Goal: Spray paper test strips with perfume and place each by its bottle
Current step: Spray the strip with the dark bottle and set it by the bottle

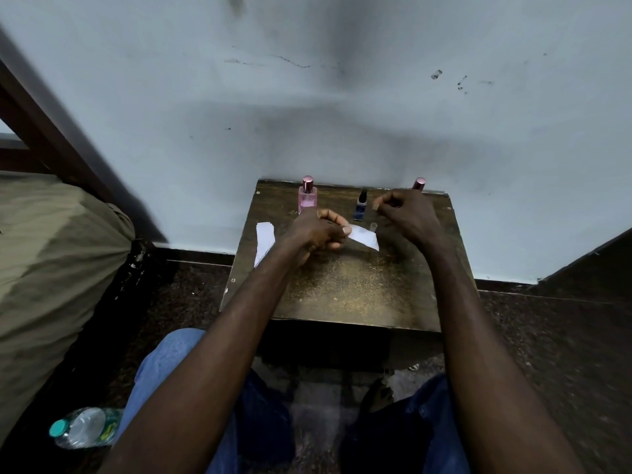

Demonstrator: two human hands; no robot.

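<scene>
Paper test strip (364, 238), pinched by left hand (318, 230), is held before blue bottle (360, 208) near table's (342, 295) back edge, presumably for spraying; right hand (407, 213) curled, contents unclear.

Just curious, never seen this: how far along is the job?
Early. A clear cap stands beside the small blue bottle. The left hand pinches a white paper strip; the right hand hovers curled. Spraying and placing look ahead; the pink glass bottle is capped.
</scene>
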